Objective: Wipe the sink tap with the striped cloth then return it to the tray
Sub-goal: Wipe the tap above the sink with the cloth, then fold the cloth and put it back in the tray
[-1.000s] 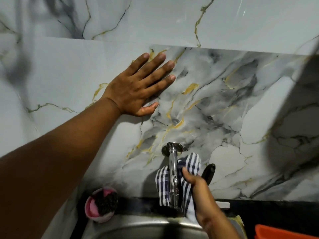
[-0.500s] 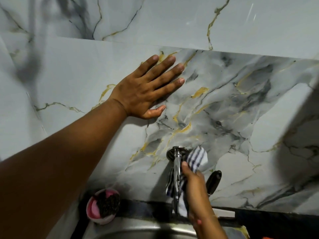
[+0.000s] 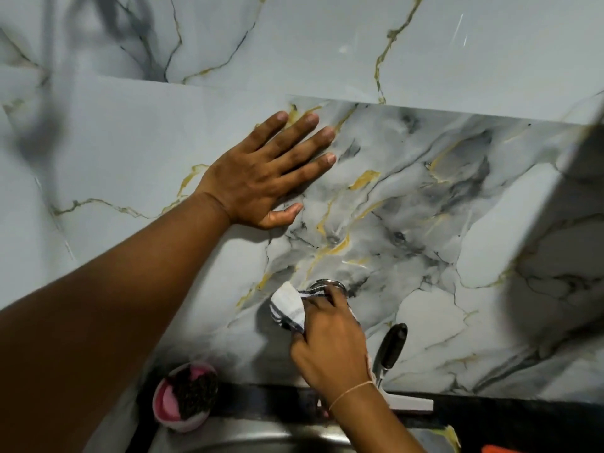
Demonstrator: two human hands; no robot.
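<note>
My right hand (image 3: pixel 330 344) grips the striped cloth (image 3: pixel 289 307), white with dark stripes, and presses it over the top of the sink tap. Only the tap's chrome wall flange (image 3: pixel 327 284) shows above my fingers; the spout is hidden under hand and cloth. My left hand (image 3: pixel 264 178) lies flat on the marbled wall tile above and to the left of the tap, fingers spread, holding nothing. An orange edge (image 3: pixel 500 448) at the bottom right may be the tray; I cannot tell.
A pink bowl with a dark scrubber (image 3: pixel 186 397) stands on the black ledge left of the tap. A black-handled tool with a white blade (image 3: pixel 392 348) leans on the wall to the right. The steel sink rim (image 3: pixel 261 434) runs along the bottom.
My right hand has slid the cloth up the tap from the spout to the wall flange, bunching it on the left side. The view has tilted slightly; my left hand stays on the wall.
</note>
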